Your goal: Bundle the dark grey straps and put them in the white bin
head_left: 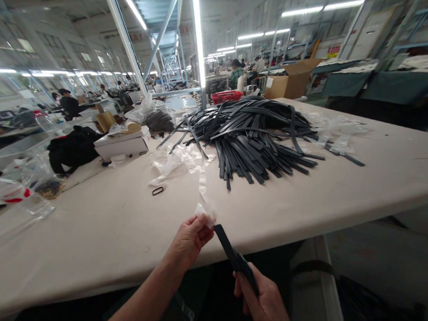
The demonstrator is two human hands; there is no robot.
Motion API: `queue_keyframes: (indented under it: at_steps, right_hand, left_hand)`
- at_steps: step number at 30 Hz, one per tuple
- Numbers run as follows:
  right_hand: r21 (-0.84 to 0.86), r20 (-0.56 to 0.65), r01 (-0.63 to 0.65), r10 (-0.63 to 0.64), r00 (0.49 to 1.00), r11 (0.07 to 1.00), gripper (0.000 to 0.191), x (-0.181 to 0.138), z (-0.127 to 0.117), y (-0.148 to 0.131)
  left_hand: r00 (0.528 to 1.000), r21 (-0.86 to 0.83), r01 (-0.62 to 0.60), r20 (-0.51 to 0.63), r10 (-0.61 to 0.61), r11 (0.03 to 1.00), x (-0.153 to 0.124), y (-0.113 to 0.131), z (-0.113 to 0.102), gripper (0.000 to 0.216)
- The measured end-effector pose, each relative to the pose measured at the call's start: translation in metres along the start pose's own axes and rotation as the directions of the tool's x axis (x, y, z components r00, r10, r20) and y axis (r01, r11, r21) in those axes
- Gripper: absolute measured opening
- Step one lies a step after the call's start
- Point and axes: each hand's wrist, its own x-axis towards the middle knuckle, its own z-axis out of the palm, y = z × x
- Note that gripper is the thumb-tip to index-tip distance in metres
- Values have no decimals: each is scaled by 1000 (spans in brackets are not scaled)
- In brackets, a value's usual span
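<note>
- low in the middle of the frame, the right hand (263, 301) is closed round the lower end of a black strap (234, 257), which slants up and left toward the table edge (125, 271).
- the left hand (190, 237) pinches a clear plastic film (205, 211) at the strap's top end — thumb and fingers shut on it, the film trailing upward over the table.
- the strap looks flat, light and fairly stiff, a little slick on its face; it seems best held by its edges near one end, as now.
- the film looks flimsy and clingy — likely to tear, so a pinch close to the strap suits it.
- upper middle of the frame: a big heap of black straps (252, 134), with crumpled plastic wrappers (179, 160) to its left.
- a white box (122, 144) sits centre left.
</note>
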Motion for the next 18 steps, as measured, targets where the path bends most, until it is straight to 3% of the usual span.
queue_keyframes:
  at_steps: [8,11,14,16,18]
  right_hand:
    - [-18,25,-2,2,1000,1000,45,6,5,-5]
    - [115,43,-2,-3,999,993,44,15,7,-11]
    - [283,147,-65,24,989,957,51,12,3,-7]
    - [258,214,-118,63,975,959,60,3,-1,7]
    - [121,165,-170,149,975,978,61,-7,-4,25]
  left_hand:
    - [999,58,17,27,-19,998,-5,-15,0,46]
    - [996,111,14,84,-23,994,-8,-25,2,44]
    - [996,127,-19,85,9,992,-4,-23,2,42]
    - [999,99,-45,18,43,994,1,-14,0,46]
    - [999,91,-45,-26,48,995,3,-9,-3,50]
